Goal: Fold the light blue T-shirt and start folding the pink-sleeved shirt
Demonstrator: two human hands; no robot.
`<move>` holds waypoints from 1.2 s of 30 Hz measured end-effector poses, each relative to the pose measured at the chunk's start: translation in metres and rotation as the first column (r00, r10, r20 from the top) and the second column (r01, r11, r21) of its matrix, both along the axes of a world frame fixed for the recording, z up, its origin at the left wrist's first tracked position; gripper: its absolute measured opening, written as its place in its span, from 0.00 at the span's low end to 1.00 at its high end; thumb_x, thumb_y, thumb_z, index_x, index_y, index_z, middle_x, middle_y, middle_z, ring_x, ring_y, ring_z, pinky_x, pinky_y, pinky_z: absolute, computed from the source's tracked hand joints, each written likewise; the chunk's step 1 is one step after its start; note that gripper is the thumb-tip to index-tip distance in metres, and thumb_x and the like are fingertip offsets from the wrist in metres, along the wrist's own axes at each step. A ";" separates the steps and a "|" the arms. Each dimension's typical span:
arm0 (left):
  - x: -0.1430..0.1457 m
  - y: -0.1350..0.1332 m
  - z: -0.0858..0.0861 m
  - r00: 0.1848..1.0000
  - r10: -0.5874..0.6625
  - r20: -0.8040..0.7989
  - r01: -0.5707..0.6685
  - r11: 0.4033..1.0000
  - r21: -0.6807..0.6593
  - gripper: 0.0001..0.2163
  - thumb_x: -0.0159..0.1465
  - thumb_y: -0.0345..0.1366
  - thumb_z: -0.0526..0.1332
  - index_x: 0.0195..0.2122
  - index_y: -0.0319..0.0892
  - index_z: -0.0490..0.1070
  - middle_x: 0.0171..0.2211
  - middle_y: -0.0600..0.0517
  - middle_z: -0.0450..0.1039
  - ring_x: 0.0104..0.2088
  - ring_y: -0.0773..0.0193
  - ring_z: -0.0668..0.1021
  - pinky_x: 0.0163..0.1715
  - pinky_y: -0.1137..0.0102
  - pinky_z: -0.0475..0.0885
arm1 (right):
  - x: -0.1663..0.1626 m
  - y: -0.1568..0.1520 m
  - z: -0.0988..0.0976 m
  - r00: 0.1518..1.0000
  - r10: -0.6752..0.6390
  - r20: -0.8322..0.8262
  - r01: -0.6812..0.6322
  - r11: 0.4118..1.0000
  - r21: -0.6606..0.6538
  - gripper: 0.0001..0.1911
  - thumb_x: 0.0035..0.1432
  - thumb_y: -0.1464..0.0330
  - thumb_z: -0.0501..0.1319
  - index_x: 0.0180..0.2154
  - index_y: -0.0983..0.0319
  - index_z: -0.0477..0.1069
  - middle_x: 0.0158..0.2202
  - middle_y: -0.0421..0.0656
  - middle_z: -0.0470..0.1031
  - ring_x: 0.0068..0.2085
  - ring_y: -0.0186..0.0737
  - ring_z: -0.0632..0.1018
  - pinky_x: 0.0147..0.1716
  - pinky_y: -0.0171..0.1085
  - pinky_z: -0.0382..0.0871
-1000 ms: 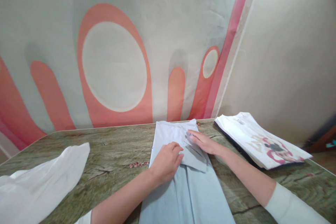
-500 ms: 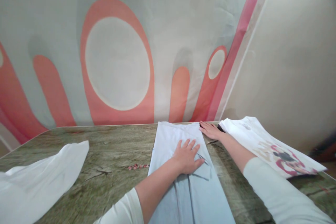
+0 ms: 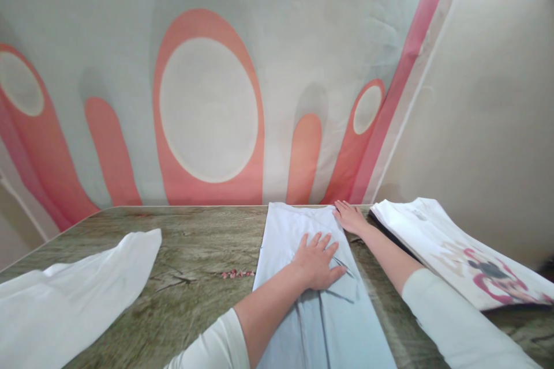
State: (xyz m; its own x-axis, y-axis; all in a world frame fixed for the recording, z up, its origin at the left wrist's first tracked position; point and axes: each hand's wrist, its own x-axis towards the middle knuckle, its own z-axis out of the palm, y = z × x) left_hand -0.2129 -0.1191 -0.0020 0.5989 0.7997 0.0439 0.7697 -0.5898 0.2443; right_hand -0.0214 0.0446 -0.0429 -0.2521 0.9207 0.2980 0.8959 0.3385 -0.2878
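A pale blue garment (image 3: 298, 230) lies folded lengthwise down the middle of a wood-grain table (image 3: 199, 253). My left hand (image 3: 318, 262) rests flat on it, fingers spread, pressing a folded flap. Farther back, my right hand (image 3: 350, 218) lies flat with fingers stretched at the garment's far right corner, near the table's rear edge. Neither hand holds anything.
A loose white cloth (image 3: 64, 300) lies on the left of the table. A stack of folded white shirts with a red and black print (image 3: 459, 256) sits on the right. A wall with orange and white shapes (image 3: 208, 109) rises just behind the table.
My right hand has slid from the folded flap up to the garment's far right corner. My left hand has opened out flat on the flap. The view has shifted slightly left.
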 end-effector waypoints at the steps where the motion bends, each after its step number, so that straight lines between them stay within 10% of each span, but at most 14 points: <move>1: 0.000 -0.001 0.000 1.000 -0.001 0.002 0.001 1.000 -0.007 0.34 0.63 0.59 0.39 0.63 0.43 0.48 0.65 0.46 0.42 0.64 0.48 0.45 0.58 0.46 0.40 | -0.005 -0.001 0.002 1.000 -0.010 -0.004 0.010 1.000 0.015 0.26 0.63 0.61 0.44 0.59 0.64 0.57 0.61 0.51 0.56 0.63 0.53 0.54 0.58 0.60 0.43; 10: -0.012 0.018 0.008 0.986 0.012 0.166 -0.016 1.000 0.021 0.18 0.64 0.41 0.50 0.45 0.38 0.73 0.45 0.44 0.74 0.49 0.54 0.72 0.52 0.61 0.61 | -0.081 -0.052 0.010 0.822 0.487 -0.294 -0.514 0.857 -0.016 0.26 0.64 0.57 0.42 0.55 0.61 0.65 0.59 0.47 0.61 0.61 0.44 0.60 0.59 0.49 0.51; 13: -0.043 0.043 0.016 0.972 0.125 0.201 -0.131 0.991 0.018 0.18 0.64 0.34 0.46 0.35 0.39 0.76 0.36 0.49 0.77 0.39 0.61 0.77 0.43 0.70 0.68 | -0.076 -0.052 0.011 0.812 0.492 -0.313 -0.508 0.861 0.037 0.26 0.64 0.54 0.43 0.55 0.59 0.65 0.58 0.46 0.63 0.60 0.46 0.61 0.59 0.52 0.51; 20: -0.110 0.087 -0.004 0.929 0.322 0.180 -0.344 0.933 0.104 0.17 0.64 0.32 0.47 0.51 0.39 0.68 0.54 0.45 0.66 0.55 0.61 0.67 0.55 0.67 0.58 | -0.068 -0.068 0.018 0.850 0.521 -0.074 -0.525 0.850 -0.049 0.29 0.63 0.52 0.44 0.60 0.60 0.58 0.63 0.47 0.54 0.63 0.47 0.54 0.60 0.52 0.44; 27: -0.129 0.120 -0.027 0.922 0.380 0.081 -0.387 0.916 0.103 0.25 0.65 0.46 0.49 0.60 0.40 0.56 0.63 0.43 0.50 0.62 0.51 0.55 0.59 0.53 0.46 | -0.077 -0.082 0.031 0.840 0.542 0.035 -0.529 0.830 -0.177 0.32 0.62 0.49 0.42 0.63 0.57 0.49 0.65 0.43 0.47 0.64 0.45 0.49 0.61 0.48 0.39; 36: -0.139 0.127 -0.034 0.827 0.532 0.182 -0.558 0.818 0.143 0.27 0.64 0.45 0.51 0.59 0.31 0.56 0.59 0.34 0.57 0.60 0.48 0.58 0.57 0.56 0.49 | -0.053 -0.056 0.020 0.939 0.338 0.059 -0.323 0.929 -0.181 0.34 0.63 0.50 0.37 0.63 0.61 0.50 0.65 0.45 0.48 0.64 0.43 0.50 0.61 0.48 0.39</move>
